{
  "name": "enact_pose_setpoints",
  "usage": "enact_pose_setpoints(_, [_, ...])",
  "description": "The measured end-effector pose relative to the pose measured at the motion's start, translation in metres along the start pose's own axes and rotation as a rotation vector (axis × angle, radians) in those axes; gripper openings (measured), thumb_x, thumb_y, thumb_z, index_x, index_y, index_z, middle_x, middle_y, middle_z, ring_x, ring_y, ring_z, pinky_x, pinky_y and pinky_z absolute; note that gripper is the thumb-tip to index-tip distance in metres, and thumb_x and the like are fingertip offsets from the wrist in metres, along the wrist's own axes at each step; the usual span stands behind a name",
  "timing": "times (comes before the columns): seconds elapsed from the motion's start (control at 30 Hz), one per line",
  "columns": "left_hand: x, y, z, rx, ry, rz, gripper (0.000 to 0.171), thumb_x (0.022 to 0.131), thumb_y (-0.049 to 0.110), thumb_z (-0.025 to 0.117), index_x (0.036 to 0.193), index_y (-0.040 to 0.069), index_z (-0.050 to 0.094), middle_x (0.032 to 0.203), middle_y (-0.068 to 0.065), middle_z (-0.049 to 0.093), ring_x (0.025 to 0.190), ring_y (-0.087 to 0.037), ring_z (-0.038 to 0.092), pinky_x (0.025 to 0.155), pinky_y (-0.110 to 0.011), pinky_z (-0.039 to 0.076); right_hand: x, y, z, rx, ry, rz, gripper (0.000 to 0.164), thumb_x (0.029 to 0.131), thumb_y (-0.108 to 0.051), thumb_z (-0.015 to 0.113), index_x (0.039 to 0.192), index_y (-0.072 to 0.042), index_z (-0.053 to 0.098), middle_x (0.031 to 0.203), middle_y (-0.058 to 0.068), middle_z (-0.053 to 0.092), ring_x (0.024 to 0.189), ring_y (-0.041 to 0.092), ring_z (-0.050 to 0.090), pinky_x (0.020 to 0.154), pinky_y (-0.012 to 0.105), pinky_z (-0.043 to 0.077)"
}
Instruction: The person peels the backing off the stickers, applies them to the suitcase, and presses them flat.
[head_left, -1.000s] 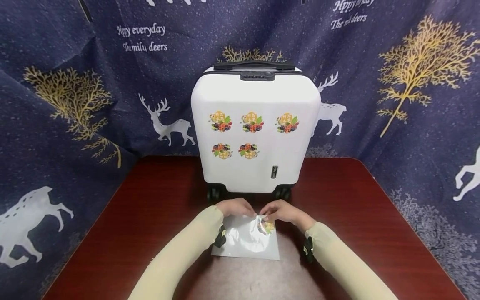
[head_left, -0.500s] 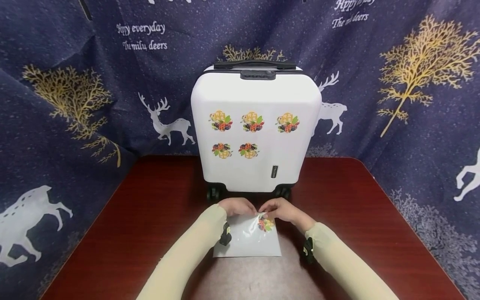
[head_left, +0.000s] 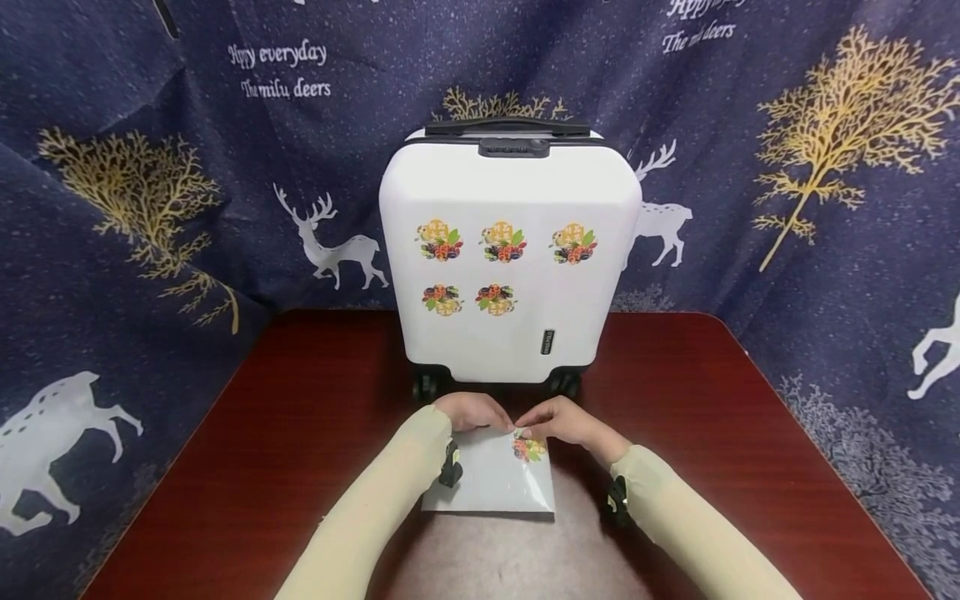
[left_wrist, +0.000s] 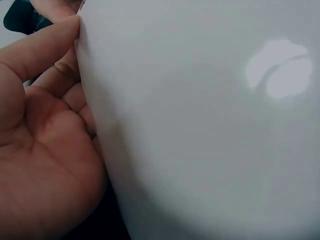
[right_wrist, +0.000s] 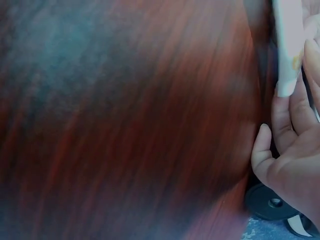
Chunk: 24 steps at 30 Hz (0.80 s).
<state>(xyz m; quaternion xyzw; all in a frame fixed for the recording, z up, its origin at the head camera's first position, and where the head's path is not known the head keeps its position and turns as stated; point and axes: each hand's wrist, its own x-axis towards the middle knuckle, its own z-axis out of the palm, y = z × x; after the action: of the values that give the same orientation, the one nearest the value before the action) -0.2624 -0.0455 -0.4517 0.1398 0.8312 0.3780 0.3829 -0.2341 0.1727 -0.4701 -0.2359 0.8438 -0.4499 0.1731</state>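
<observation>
A glossy white sheet is held tilted just above the table, with a fruit-print sticker at its upper right corner. My left hand pinches the sheet's far edge near the middle; in the left wrist view, thumb and fingers of the left hand meet at that edge. Close beside it, my right hand pinches the far edge next to the sticker. Seen from the right wrist, the right hand has its fingers behind the sheet; its exact fingertip contact is hidden there.
A white suitcase stands upright just beyond the hands, bearing several fruit stickers in two rows. Its black wheels rest on the dark red table. A blue deer-print cloth hangs behind.
The sheet's near edge has risen slightly and its surface has flattened, with fewer glints over the sticker. Both hands stay at the far edge, nearly still.
</observation>
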Motion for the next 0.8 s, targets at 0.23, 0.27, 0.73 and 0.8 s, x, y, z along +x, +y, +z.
enact_pose_setpoints(0.23, [0.0010,-0.0013,-0.0019,-0.031,-0.017,-0.002,0.031,0.096,0.015,0.066,0.120,-0.004,0.072,0.124,-0.015,0.072,0.102,-0.015,0.063,0.101,-0.030,0.051,0.0007,-0.0025,0.0039,-0.007,0.034,-0.032,0.019,0.089,-0.005,0.074,0.105,0.006,0.078,0.105,0.023,0.077,0.083,-0.002,0.064,0.073,0.017,0.054])
enact_pose_setpoints(0.27, [0.0017,-0.0016,-0.0018,-0.035,-0.023,-0.002,0.031,0.096,0.014,0.066,0.120,-0.004,0.072,0.125,-0.016,0.072,0.104,-0.015,0.063,0.103,-0.030,0.050,0.0006,-0.0026,0.0051,-0.008,0.043,-0.037,0.018,0.089,-0.005,0.074,0.103,0.006,0.078,0.104,0.023,0.077,0.083,-0.002,0.064,0.073,0.016,0.054])
enact_pose_setpoints(0.73, [0.0021,0.0004,-0.0038,-0.166,-0.080,-0.057,0.030,0.097,0.012,0.060,0.118,-0.006,0.071,0.108,-0.009,0.074,0.088,-0.012,0.063,0.082,-0.022,0.052,-0.0004,-0.0067,0.0071,-0.093,0.098,-0.141,0.013,0.087,-0.001,0.074,0.098,0.002,0.080,0.095,0.018,0.078,0.084,0.001,0.064,0.074,0.017,0.054])
enact_pose_setpoints(0.8, [0.0025,0.0005,-0.0041,-0.170,-0.081,-0.062,0.030,0.096,0.013,0.060,0.117,-0.005,0.072,0.104,-0.007,0.073,0.087,-0.012,0.063,0.080,-0.021,0.052,-0.0009,-0.0075,0.0076,-0.118,0.101,-0.157,0.013,0.087,0.001,0.074,0.098,0.002,0.080,0.095,0.018,0.078,0.081,-0.002,0.060,0.074,0.017,0.052])
